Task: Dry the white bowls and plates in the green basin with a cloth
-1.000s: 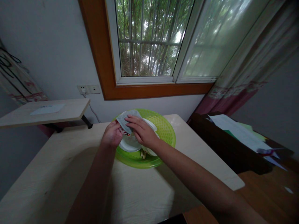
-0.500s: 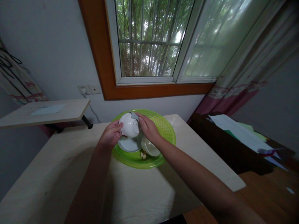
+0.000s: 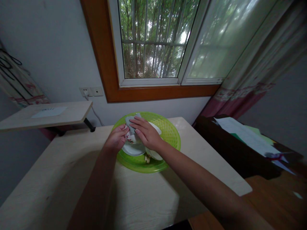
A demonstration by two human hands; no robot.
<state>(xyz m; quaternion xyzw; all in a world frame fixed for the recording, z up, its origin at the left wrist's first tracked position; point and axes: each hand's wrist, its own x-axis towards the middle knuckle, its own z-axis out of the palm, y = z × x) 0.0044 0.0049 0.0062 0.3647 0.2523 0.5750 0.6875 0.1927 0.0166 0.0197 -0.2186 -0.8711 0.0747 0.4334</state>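
The left hand [image 3: 116, 138] held a white bowl [image 3: 135, 138] by its edge. The right hand [image 3: 149, 134] laid its fingers over a grey cloth [image 3: 130, 124] against the bowl; whether they gripped it was unclear. Below those fingers, a white plate [image 3: 132, 150] sat in a green basket [image 3: 171, 135].

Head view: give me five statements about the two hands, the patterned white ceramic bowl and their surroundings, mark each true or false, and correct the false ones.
1. The left hand holds the patterned white ceramic bowl. True.
2. The right hand holds a metal spoon. False: its fingers lie on a grey cloth against the bowl.
3. A round lime-green plastic basin stands on the pale wooden table. True.
4. The square white wall sockets are right of the white-framed glass window. False: they are to its left.
5. A round white dish lies in the basin. True.
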